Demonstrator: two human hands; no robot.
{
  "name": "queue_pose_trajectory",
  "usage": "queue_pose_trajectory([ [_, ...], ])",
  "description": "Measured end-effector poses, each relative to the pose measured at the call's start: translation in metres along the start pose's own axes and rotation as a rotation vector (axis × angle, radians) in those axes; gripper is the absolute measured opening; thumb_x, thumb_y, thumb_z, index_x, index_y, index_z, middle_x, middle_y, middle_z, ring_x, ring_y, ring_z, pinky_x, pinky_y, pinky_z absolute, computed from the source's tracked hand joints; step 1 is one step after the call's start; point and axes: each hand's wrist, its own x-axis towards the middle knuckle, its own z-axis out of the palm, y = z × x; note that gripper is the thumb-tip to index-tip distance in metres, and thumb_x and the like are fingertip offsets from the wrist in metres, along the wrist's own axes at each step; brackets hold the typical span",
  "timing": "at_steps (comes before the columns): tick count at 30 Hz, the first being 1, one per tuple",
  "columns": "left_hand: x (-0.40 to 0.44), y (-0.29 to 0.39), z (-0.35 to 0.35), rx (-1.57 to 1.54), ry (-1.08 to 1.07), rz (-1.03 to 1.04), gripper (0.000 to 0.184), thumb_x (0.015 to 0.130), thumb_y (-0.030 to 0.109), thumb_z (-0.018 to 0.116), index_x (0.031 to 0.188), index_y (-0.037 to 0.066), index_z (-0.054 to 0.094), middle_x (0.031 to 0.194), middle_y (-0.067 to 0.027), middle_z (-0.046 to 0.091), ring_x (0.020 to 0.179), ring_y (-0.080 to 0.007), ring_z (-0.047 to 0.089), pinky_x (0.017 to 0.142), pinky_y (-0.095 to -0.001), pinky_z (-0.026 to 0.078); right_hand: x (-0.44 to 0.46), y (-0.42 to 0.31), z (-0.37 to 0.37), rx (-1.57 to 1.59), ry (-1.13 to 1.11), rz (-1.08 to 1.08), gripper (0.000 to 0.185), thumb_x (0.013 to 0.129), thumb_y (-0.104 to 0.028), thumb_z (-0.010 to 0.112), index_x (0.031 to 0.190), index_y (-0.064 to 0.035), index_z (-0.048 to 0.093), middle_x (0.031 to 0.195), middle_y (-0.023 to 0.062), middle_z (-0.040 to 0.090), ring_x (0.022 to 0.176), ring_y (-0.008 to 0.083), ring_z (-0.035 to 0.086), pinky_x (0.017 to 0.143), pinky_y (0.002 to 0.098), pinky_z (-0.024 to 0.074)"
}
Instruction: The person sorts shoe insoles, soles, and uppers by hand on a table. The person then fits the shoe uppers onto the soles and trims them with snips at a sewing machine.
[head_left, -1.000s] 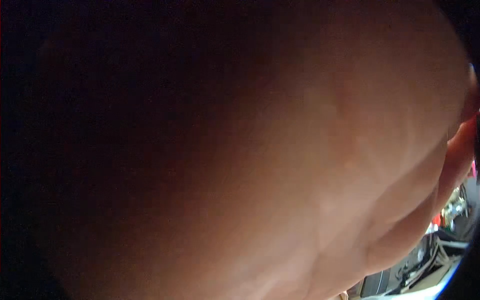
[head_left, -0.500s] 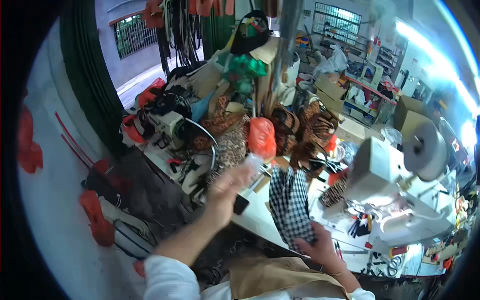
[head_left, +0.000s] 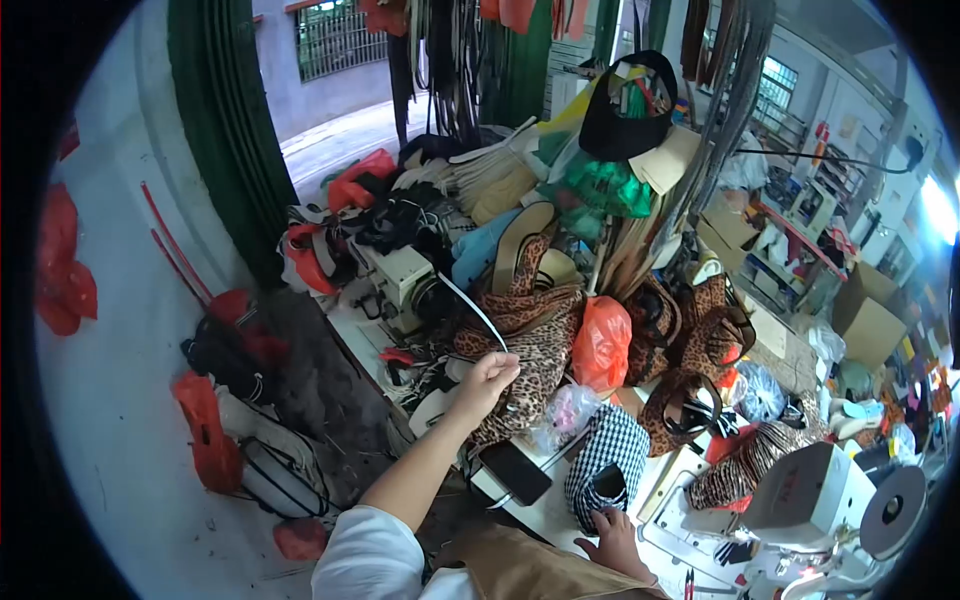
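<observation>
My left hand (head_left: 486,385) is raised over the bench with thumb and fingers pinched round the end of a thin white strip (head_left: 468,303). Behind it lies a heap of leopard-print fabric (head_left: 540,345). My right hand (head_left: 615,543) rests at the near edge of a black-and-white checked fabric piece (head_left: 608,450), fingers spread against it. Left of the checked piece are a dark phone (head_left: 515,472) and a clear plastic bag with pink contents (head_left: 568,412). A red plastic bag (head_left: 602,343) sits just behind.
A white sewing machine (head_left: 808,490) with a large thread cone (head_left: 893,512) stands at the right. Another machine (head_left: 400,275) is at the back left. A black visor-like item (head_left: 628,105) hangs above green plastic bags (head_left: 605,188). Red bags (head_left: 208,430) hang along the left wall.
The close skin surface that filled the view is gone. My left hand now pinches the white strip. The checked piece has come down onto the bench, with my right hand lower beside it.
</observation>
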Motion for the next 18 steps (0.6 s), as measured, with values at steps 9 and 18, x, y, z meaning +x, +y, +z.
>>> queue_pose_trajectory([
  [9, 0.107, -0.028, -0.031, 0.957, 0.373, 0.514, 0.050, 0.081, 0.026, 0.064, 0.120, -0.002, 0.048, 0.113, -0.0190, 0.054, 0.101, -0.0335, 0.056, 0.088, -0.0385, 0.045, 0.025, 0.039, 0.008, -0.004, -0.140, -0.116, 0.048, 0.066, -0.033, 0.074, 0.105, -0.0088, 0.062, 0.091, 0.0111, 0.057, 0.081, 0.0303, 0.055, 0.070, 0.0407, 0.0458],
  [18, 0.172, 0.009, -0.031, 0.724, -0.337, 0.310, 0.028, 0.079, 0.028, 0.065, 0.096, 0.005, 0.067, 0.088, -0.0167, 0.066, 0.079, -0.0270, 0.065, 0.072, -0.0343, 0.050, 0.090, 0.007, 0.031, -0.007, -0.259, 0.366, 0.047, 0.069, -0.039, 0.071, 0.105, -0.0089, 0.063, 0.089, 0.0178, 0.061, 0.084, 0.0341, 0.061, 0.076, 0.0428, 0.0485],
])
